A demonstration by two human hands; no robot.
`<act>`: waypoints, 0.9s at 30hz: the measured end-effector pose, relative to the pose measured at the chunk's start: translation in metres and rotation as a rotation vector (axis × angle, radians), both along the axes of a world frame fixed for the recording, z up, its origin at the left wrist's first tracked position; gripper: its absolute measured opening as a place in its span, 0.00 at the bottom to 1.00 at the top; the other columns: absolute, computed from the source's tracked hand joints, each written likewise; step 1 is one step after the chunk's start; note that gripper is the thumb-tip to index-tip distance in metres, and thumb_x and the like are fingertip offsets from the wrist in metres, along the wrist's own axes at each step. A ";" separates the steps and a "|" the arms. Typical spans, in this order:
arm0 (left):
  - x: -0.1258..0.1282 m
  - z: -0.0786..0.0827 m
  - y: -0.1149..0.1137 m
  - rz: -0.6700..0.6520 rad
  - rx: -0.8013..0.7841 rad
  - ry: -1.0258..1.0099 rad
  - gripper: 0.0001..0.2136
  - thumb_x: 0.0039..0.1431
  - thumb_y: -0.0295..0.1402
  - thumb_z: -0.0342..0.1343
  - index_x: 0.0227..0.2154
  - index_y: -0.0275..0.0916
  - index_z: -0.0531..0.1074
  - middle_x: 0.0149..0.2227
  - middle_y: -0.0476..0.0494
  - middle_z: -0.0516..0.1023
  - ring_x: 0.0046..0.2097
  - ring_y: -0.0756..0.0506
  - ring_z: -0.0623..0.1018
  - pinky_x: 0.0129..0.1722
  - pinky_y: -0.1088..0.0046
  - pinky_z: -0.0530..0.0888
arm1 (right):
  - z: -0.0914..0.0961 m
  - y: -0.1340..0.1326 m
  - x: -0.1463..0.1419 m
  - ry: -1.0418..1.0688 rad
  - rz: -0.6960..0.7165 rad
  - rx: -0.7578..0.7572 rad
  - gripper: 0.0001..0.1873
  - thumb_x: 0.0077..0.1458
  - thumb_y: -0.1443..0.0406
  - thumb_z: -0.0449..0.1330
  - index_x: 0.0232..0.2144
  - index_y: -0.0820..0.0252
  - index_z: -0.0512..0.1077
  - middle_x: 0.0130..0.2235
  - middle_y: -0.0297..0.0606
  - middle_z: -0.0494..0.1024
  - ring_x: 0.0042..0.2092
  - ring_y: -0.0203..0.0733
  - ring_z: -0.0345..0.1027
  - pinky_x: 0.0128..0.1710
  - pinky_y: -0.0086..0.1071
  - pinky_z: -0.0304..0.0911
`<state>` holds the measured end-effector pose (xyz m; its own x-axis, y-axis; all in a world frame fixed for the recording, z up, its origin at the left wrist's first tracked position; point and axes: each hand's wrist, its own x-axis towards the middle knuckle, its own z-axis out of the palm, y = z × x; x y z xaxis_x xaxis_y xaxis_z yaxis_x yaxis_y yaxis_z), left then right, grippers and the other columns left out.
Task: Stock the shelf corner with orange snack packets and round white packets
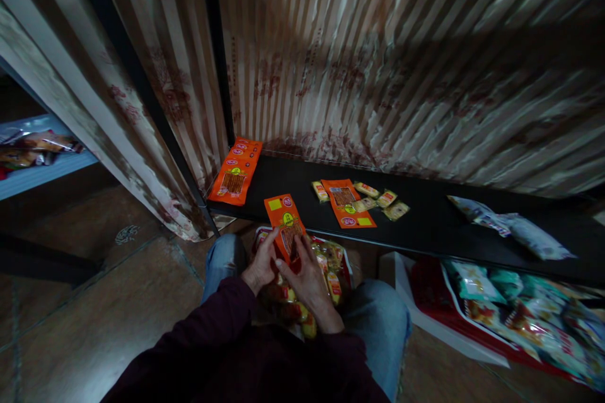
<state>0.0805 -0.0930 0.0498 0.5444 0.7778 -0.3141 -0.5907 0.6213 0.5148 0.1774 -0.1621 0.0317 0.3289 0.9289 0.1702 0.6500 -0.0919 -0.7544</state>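
The person is reaching both arms down and forward, and the hands are meeting between two bent, parted knees (380, 308). The left hand (262, 262) is gripping from the side, its fingers angling up and inward. Across from it the right hand (305, 274) is leaning in, back turned upward, thumb pointing over toward its partner, fingers pressing down and forward. Dark sleeves (215, 315) are covering the forearms, leaving the right wrist (332, 321) showing bare.
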 end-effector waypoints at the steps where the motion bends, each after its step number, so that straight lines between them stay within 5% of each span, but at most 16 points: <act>1: 0.000 0.000 0.000 -0.018 0.015 -0.010 0.20 0.52 0.44 0.58 0.45 0.37 0.73 0.44 0.41 0.79 0.50 0.40 0.76 0.54 0.63 0.69 | 0.000 0.000 0.000 -0.007 0.004 -0.011 0.42 0.48 0.47 0.60 0.61 0.61 0.60 0.64 0.53 0.57 0.64 0.57 0.51 0.60 0.52 0.55; 10: 0.000 -0.001 -0.001 0.015 0.064 -0.083 0.20 0.53 0.44 0.59 0.44 0.36 0.74 0.46 0.41 0.79 0.54 0.40 0.73 0.59 0.63 0.64 | 0.009 -0.002 0.002 -0.076 0.055 -0.051 0.34 0.56 0.58 0.51 0.61 0.70 0.58 0.64 0.55 0.56 0.65 0.53 0.49 0.63 0.49 0.51; 14: 0.000 -0.004 0.000 -0.042 0.098 -0.057 0.23 0.53 0.49 0.57 0.44 0.36 0.74 0.48 0.40 0.77 0.56 0.39 0.71 0.59 0.62 0.64 | 0.020 -0.002 0.004 0.035 0.061 0.017 0.30 0.60 0.56 0.46 0.60 0.65 0.60 0.61 0.50 0.64 0.63 0.49 0.56 0.61 0.47 0.53; 19: 0.001 -0.006 -0.004 -0.079 0.217 0.077 0.23 0.49 0.36 0.64 0.51 0.44 0.72 0.55 0.46 0.73 0.59 0.42 0.68 0.60 0.65 0.61 | 0.027 -0.002 0.006 0.233 0.021 0.009 0.27 0.60 0.52 0.46 0.55 0.59 0.68 0.46 0.44 0.78 0.49 0.48 0.70 0.51 0.42 0.64; 27: 0.003 -0.005 -0.008 -0.066 0.387 0.179 0.30 0.49 0.35 0.63 0.57 0.45 0.65 0.61 0.43 0.66 0.60 0.39 0.66 0.60 0.61 0.63 | 0.020 -0.003 0.008 0.469 -0.079 -0.055 0.29 0.54 0.46 0.51 0.43 0.63 0.75 0.35 0.42 0.80 0.39 0.46 0.71 0.40 0.36 0.65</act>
